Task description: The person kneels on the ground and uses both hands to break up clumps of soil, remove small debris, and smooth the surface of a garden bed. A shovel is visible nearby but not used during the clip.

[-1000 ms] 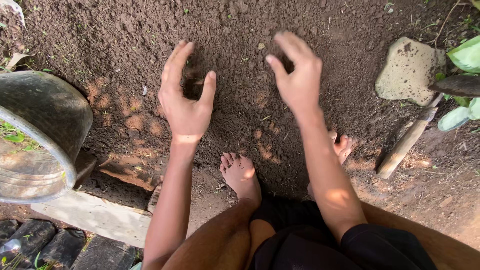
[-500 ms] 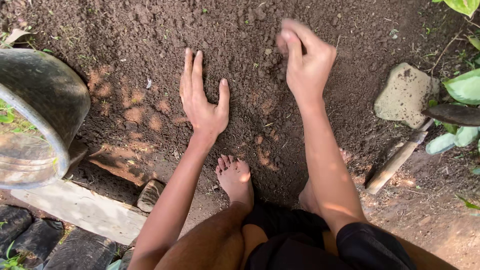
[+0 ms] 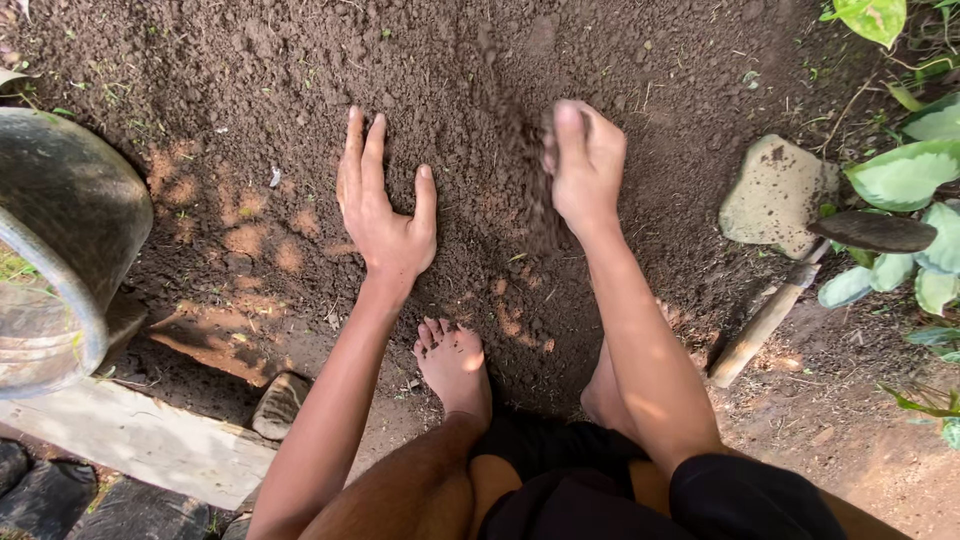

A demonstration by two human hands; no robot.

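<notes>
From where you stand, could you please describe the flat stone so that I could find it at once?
Start at the dark soil bed and look to its right edge, beside the green leaves. The flat stone lies there, beyond the right hand. It is pale, smooth and angular, unlike the loose brown earth and the wooden handle below it.

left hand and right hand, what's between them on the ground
In the head view, only dark loose soil lies between the left hand and right hand; some falls from the right.
</notes>
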